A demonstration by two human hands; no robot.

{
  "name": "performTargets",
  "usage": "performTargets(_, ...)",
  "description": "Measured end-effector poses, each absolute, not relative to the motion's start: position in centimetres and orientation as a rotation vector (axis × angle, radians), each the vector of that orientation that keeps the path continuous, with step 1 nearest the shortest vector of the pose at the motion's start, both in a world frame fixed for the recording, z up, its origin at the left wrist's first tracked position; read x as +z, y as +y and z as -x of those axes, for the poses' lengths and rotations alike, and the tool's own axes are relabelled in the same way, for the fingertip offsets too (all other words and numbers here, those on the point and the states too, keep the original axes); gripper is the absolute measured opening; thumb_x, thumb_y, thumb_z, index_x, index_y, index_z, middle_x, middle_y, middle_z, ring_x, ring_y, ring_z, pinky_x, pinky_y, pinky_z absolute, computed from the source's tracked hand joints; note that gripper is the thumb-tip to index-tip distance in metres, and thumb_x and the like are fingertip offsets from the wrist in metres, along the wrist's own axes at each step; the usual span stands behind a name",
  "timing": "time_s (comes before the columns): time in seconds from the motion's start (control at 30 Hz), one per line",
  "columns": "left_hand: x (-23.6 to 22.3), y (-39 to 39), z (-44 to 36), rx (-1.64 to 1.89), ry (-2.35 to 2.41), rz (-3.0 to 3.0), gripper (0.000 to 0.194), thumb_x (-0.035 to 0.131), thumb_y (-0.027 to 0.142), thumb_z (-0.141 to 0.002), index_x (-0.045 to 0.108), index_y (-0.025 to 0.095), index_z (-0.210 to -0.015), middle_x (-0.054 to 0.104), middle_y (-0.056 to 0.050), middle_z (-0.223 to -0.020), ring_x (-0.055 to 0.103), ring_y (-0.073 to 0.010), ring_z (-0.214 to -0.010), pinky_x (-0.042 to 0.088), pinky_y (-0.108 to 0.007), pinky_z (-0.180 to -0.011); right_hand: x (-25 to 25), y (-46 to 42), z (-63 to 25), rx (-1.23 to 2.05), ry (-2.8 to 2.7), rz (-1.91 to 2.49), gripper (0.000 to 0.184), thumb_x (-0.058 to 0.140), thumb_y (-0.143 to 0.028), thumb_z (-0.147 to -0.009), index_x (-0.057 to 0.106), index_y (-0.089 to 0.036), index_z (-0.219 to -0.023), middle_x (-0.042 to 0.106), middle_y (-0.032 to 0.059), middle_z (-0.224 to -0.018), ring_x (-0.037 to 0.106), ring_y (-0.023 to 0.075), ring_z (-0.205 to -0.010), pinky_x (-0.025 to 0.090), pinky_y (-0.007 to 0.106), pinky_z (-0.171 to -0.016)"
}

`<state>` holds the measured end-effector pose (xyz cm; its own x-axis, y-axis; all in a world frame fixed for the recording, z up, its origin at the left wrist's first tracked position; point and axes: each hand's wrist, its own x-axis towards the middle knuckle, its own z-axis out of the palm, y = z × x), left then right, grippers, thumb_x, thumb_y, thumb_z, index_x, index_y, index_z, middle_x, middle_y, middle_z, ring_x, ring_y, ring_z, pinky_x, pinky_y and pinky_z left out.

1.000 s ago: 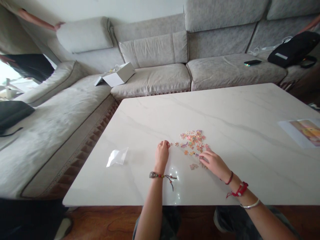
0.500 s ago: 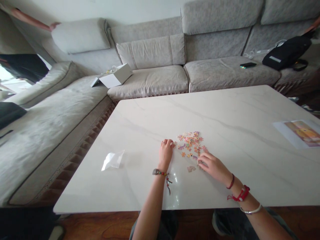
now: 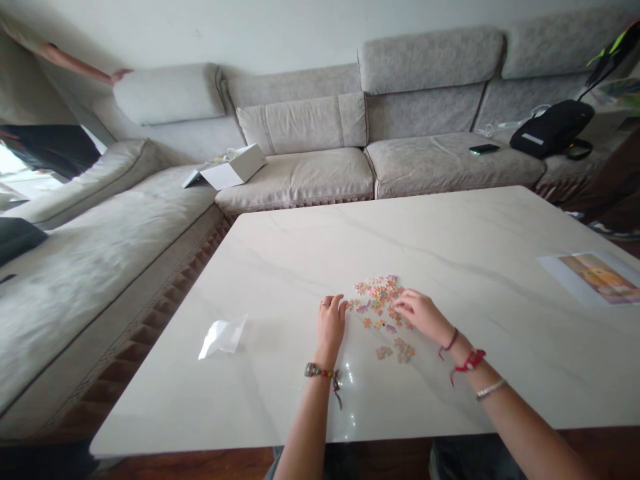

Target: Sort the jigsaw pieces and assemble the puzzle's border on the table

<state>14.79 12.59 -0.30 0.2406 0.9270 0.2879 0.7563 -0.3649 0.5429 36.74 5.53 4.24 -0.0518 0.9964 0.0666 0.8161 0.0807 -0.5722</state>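
Note:
Small jigsaw puzzle pieces [image 3: 379,293] in orange, pink, yellow and purple lie in a loose pile on the white marbled table [image 3: 280,253]. My left hand [image 3: 331,327] rests at the pile's left edge, its fingers curved and a little apart, with a few pieces by the thumb. At the right edge my right hand [image 3: 424,317] has its thumb and fingers brought together over the pieces; whatever they pinch is too small to make out. Nearer to me, a small group of greyish pieces [image 3: 403,351] lies beside another greyish cluster [image 3: 384,353].
A clear plastic bag [image 3: 223,337] lies left on the table, a printed picture [image 3: 597,277] at the right. Behind is a grey sofa [image 3: 310,173] with a white box [image 3: 235,168], phone [image 3: 484,149] and black bag [image 3: 553,128]. A person [image 3: 37,100] stands far left.
My right hand has moved up from the greyish pieces to the pile's right edge, uncovering those pieces. My left hand stays by the left edge. The view has tilted up slightly.

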Motion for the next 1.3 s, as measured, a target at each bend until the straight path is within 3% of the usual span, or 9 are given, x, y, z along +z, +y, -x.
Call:
performTargets(0.07, -0.1, 12.2, -14.7, 0.850, 1.555, -2.213, 0.024, 0.041, 0.030, -0.085, 0.058, 0.022, -0.099, 0.055, -0.007, -0.094, 0.052, -0.0202, -0.091, 0.043, -0.035, -0.082, 4.7, 8.9, -37.0, 0.431, -1.848, 2.021, 0.016, 0.047, -0.019, -0.079, 0.063, -0.018, -0.080, 0.058, 0.0040, -0.085, 0.055, 0.0121, -0.079, 0.040, 0.021, -0.075)
performTargets(0.27, 0.2, 11.9, -14.5, 0.832, 1.556, -2.156, 0.024, 0.040, 0.030, -0.085, 0.057, 0.021, -0.100, 0.054, -0.007, -0.097, 0.051, -0.0208, -0.092, 0.044, -0.035, -0.080, 3.3, 14.5, -36.4, 0.439, -1.814, 2.162, 0.006, 0.056, -0.012, -0.068, 0.062, -0.012, -0.071, 0.060, 0.0120, -0.087, 0.055, 0.0162, -0.079, 0.040, 0.025, -0.072)
performTargets(0.47, 0.1, 11.9, -14.4, 0.817, 1.555, -2.170, 0.025, 0.040, 0.030, -0.085, 0.056, 0.021, -0.102, 0.054, -0.007, -0.097, 0.052, -0.0202, -0.093, 0.043, -0.035, -0.082, 3.4, 13.6, -37.0, 0.581, -1.756, 2.105, 0.013, 0.050, -0.014, -0.071, 0.063, -0.015, -0.071, 0.064, 0.0048, -0.067, 0.057, 0.0124, -0.065, 0.041, 0.022, -0.062)
performTargets(0.57, 0.0, 12.0, -14.4, 0.809, 1.543, -2.170, 0.025, 0.039, 0.031, -0.086, 0.056, 0.020, -0.102, 0.055, -0.008, -0.097, 0.052, -0.0198, -0.093, 0.044, -0.035, -0.081, 4.3, 10.9, -37.4, 0.679, -1.751, 2.010, 0.015, 0.050, -0.021, -0.073, 0.064, -0.015, -0.075, 0.066, 0.0030, -0.068, 0.059, 0.0120, -0.063, 0.043, 0.021, -0.060)
performTargets(0.73, 0.1, 11.7, -14.8, 0.820, 1.516, -2.199, 0.025, 0.039, 0.030, -0.086, 0.055, 0.020, -0.102, 0.054, -0.007, -0.097, 0.051, -0.0196, -0.093, 0.043, -0.035, -0.084, 3.9, 4.3, -36.2, 1.082, -1.804, 1.744, 0.008, 0.057, -0.021, -0.064, 0.065, -0.018, -0.066, 0.065, 0.0002, -0.060, 0.060, 0.0129, -0.059, 0.043, 0.021, -0.055)
performTargets(0.9, 0.3, 10.4, -15.8, 0.775, 1.381, -2.301, 0.023, 0.042, 0.027, -0.085, 0.056, 0.020, -0.102, 0.054, -0.007, -0.097, 0.051, -0.0182, -0.091, 0.044, -0.033, -0.082, 2.1, 1.4, -34.7, 0.920, -1.833, 1.902, 0.012, 0.053, -0.011, -0.063, 0.063, -0.018, -0.062, 0.065, 0.0008, -0.061, 0.059, 0.0129, -0.059, 0.042, 0.021, -0.056)
performTargets(1.13, 0.1, 8.9, -17.7, 0.597, 1.116, -2.464, 0.016, 0.053, 0.024, -0.079, 0.061, 0.023, -0.093, 0.053, -0.005, -0.093, 0.048, -0.0176, -0.091, 0.044, -0.031, -0.079, 3.1, 1.7, -35.3, 0.725, -1.901, 1.964, 0.008, 0.053, -0.014, -0.067, 0.059, -0.019, -0.068, 0.061, -0.0004, -0.061, 0.055, 0.0123, -0.058, 0.038, 0.021, -0.057)
performTargets(1.3, 0.0, 8.8, -18.3, 0.503, 1.110, -2.517, 0.011, 0.054, 0.022, -0.077, 0.063, 0.023, -0.083, 0.054, -0.005, -0.091, 0.048, -0.0176, -0.086, 0.044, -0.031, -0.075, 4.0, 6.5, -35.1, 0.572, -1.910, 1.881, 0.011, 0.049, -0.018, -0.074, 0.059, -0.017, -0.069, 0.062, 0.0020, -0.070, 0.054, 0.0122, -0.065, 0.039, 0.023, -0.063)
